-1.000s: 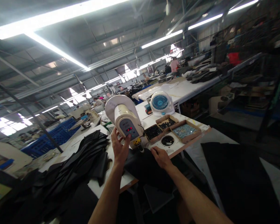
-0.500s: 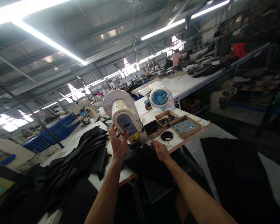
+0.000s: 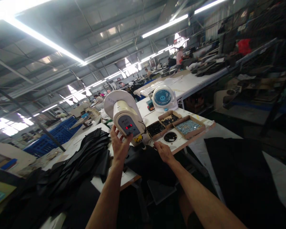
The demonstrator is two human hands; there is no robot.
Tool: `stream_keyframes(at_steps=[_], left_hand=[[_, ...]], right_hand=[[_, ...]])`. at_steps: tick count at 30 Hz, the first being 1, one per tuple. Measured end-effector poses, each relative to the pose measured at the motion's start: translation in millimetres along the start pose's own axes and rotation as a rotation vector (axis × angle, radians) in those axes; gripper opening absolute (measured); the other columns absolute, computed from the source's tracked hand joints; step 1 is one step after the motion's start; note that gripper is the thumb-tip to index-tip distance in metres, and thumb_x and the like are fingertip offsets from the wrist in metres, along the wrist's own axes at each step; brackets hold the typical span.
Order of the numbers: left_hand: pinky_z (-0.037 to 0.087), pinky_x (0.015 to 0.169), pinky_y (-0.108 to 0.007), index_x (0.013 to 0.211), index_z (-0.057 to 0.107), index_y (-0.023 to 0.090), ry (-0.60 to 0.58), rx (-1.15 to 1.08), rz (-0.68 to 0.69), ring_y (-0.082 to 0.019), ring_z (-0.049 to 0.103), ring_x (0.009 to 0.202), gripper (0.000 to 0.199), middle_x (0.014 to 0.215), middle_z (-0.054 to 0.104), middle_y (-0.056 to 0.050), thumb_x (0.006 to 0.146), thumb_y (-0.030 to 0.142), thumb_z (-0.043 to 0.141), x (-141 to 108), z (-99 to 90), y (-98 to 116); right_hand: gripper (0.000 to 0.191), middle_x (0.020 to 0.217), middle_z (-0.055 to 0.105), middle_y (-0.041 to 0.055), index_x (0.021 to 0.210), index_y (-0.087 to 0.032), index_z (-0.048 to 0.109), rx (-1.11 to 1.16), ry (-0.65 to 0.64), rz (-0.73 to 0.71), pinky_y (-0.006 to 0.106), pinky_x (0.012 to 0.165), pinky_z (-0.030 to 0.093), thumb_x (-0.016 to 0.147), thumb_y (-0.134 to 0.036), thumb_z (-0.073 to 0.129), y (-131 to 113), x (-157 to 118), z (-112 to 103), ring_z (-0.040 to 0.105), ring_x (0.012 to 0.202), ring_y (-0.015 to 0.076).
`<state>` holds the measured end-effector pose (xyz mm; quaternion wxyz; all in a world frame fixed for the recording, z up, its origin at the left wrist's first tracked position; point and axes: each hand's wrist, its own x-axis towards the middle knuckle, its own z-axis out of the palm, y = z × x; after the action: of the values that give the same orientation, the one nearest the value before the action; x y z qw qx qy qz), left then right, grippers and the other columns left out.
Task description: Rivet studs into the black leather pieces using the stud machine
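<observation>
The left hand (image 3: 120,149), fingers spread, cups the machine (image 3: 125,111) with its thumb near the lit panel (image 3: 129,126), so the step in hand seems to be a setting change. The right hand (image 3: 164,152) pinches the edge of the black cloth (image 3: 146,162) lying below the machine; the next move likely calls for keeping it steady.
</observation>
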<state>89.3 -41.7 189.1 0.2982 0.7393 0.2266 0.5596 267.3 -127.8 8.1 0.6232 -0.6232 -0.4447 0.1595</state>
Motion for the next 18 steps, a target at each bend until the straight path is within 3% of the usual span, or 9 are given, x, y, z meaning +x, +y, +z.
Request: stream_keyframes(at_steps=[11,18], left_hand=[[0.056,0.105,-0.049,0.152,0.037,0.029,0.009,-0.042,-0.017,-0.034,0.048,0.142,0.092,0.152,0.047,-0.013,0.073,0.026,0.084,-2.6,4.2,3.9],[0.059,0.099,-0.046,0.149,0.038,0.025,0.146,0.112,-0.012,-0.032,0.055,0.132,0.095,0.149,0.046,-0.016,0.070,0.034,0.089,-4.8,23.8,22.7]], right_hand=[[0.050,0.092,0.077,0.0032,0.089,-0.025,0.073,-0.001,-0.011,-0.011,0.033,0.085,0.046,0.105,-0.057,0.039,-2.7,-0.6,-0.5,0.069,0.091,0.0240],[0.049,0.090,0.076,0.0027,0.089,-0.025,0.072,0.001,-0.015,-0.020,0.033,0.083,0.044,0.105,-0.058,0.039,-4.0,-1.8,-1.5,0.068,0.091,0.0237]])
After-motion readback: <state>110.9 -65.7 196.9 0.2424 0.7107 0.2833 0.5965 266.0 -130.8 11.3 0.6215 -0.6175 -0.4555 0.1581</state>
